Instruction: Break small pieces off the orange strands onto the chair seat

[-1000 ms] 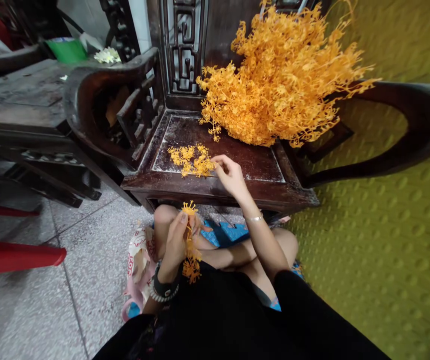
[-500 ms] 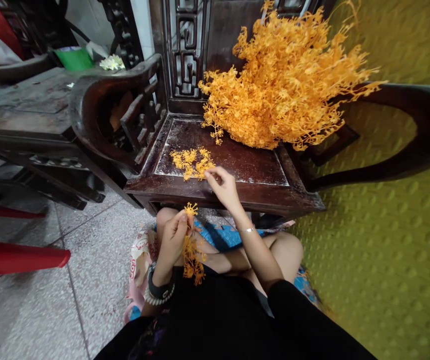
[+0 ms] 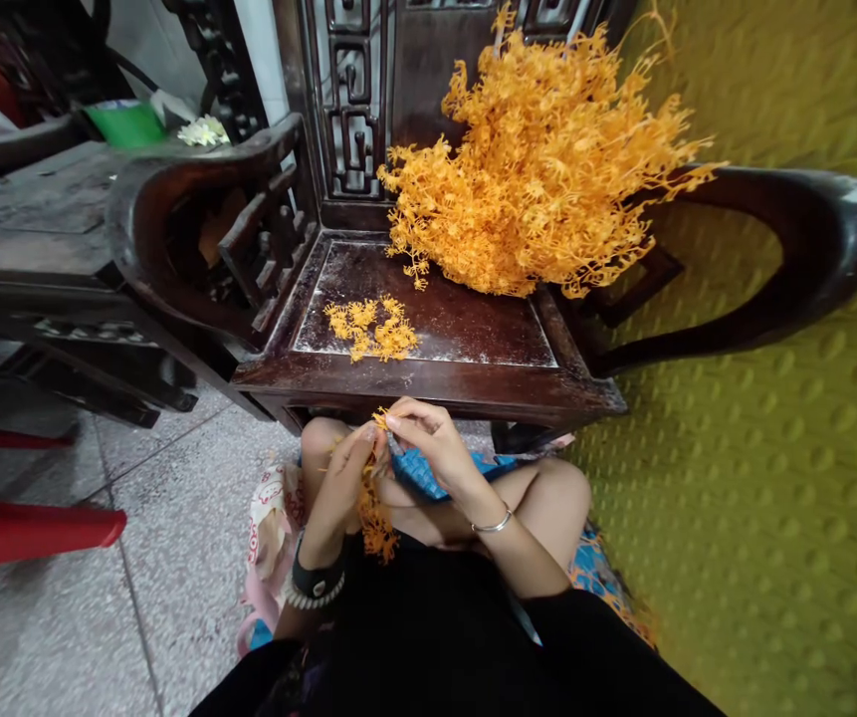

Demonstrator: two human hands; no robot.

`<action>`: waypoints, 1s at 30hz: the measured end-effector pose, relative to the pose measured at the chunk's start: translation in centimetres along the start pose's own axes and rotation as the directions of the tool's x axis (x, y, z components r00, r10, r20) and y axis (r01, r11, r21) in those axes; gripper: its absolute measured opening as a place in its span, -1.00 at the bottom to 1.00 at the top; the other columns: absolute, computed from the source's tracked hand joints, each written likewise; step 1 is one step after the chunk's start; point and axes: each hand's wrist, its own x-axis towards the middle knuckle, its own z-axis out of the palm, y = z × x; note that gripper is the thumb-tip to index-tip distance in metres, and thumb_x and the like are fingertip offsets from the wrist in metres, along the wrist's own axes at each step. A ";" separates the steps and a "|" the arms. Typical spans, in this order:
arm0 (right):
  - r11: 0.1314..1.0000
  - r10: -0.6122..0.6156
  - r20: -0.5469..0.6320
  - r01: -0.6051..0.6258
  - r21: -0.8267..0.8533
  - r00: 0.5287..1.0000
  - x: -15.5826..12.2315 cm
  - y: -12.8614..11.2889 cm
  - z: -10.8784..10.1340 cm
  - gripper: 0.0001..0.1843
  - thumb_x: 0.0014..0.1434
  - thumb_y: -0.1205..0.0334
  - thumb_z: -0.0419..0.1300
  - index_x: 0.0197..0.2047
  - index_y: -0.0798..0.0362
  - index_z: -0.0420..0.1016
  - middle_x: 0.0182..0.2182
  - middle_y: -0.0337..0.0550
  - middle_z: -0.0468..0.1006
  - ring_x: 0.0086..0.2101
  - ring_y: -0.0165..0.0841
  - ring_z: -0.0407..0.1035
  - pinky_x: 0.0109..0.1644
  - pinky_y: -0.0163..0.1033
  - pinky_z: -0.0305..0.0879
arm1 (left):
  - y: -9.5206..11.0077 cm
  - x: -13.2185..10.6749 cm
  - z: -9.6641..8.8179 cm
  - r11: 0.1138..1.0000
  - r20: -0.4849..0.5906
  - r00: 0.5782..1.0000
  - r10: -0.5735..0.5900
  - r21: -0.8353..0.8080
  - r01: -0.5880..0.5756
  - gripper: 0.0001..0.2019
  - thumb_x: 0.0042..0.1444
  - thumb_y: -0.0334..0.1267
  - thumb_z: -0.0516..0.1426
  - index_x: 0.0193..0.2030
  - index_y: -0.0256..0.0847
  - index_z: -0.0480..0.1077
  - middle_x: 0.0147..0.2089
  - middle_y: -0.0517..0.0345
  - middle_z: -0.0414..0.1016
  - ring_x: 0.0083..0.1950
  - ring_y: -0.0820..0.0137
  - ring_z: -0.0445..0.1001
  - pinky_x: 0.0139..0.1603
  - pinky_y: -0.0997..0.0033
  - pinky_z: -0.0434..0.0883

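Observation:
In my left hand (image 3: 345, 473), closed in front of my lap, is a strand of orange plastic flower pieces (image 3: 377, 528) that hangs down below the fingers. My right hand (image 3: 432, 438) meets it from the right, thumb and fingertips pinched at a small orange flower piece (image 3: 381, 417) on top of the left fingers. How the pieces join is hidden by the fingers. Just beyond my hands, a small pile of loose orange flower pieces (image 3: 383, 334) lies on the dark wooden chair seat (image 3: 473, 324).
A large heap of orange plastic flower sprays (image 3: 539, 179) fills the seat's back right. To the left stand a dark wooden side table (image 3: 40, 214) with a green container (image 3: 127, 123) and pale flowers (image 3: 204, 130), and a red plastic stool (image 3: 32, 528). A yellow-green padded surface (image 3: 756, 498) lies at right.
My right hand has come back from the small pile on the seat to my left hand, and its fingertips now touch the orange piece there. The view has shifted slightly.

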 end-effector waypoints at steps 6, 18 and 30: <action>0.909 0.255 -0.068 -0.215 0.356 0.965 -0.5 0.2 0.8 -0.76 -0.08 0.15 0.37 -0.51 0.09 0.42 -0.66 -0.40 0.16 -0.62 -0.59 -0.11 -0.57 -0.39 -0.19 | -0.6 0.1 2.0 0.876 0.087 0.987 -0.135 -0.455 0.160 -0.60 0.19 -0.12 0.08 -0.62 -0.19 0.10 -0.71 0.38 -0.08 -0.67 0.58 -0.03 -0.61 0.58 0.14; 0.753 0.235 -0.125 -0.099 0.651 0.964 -0.7 -0.8 0.3 -0.78 -0.07 0.17 0.36 -0.48 0.04 0.38 -0.57 -0.34 0.23 -0.59 -0.55 -0.03 -0.59 -0.42 0.00 | 0.0 0.0 1.9 0.631 0.008 0.979 -0.206 -0.763 0.139 -0.62 0.27 -0.34 -0.06 -0.56 -0.16 -0.11 -0.63 0.41 -0.34 -0.65 0.56 -0.36 -0.73 0.74 -0.04; 0.625 -0.471 -0.103 0.249 -0.740 0.876 8.1 -0.7 -3.6 -0.64 0.32 0.14 -0.07 -0.25 0.08 0.51 -0.33 -0.09 0.43 -0.27 -0.30 0.34 -0.13 -0.18 0.25 | -0.4 0.1 0.5 0.635 0.103 0.984 -0.148 -0.753 0.174 -0.64 0.22 -0.27 0.04 -0.56 -0.20 0.01 -0.61 0.36 -0.18 -0.63 0.56 -0.13 -0.67 0.68 0.06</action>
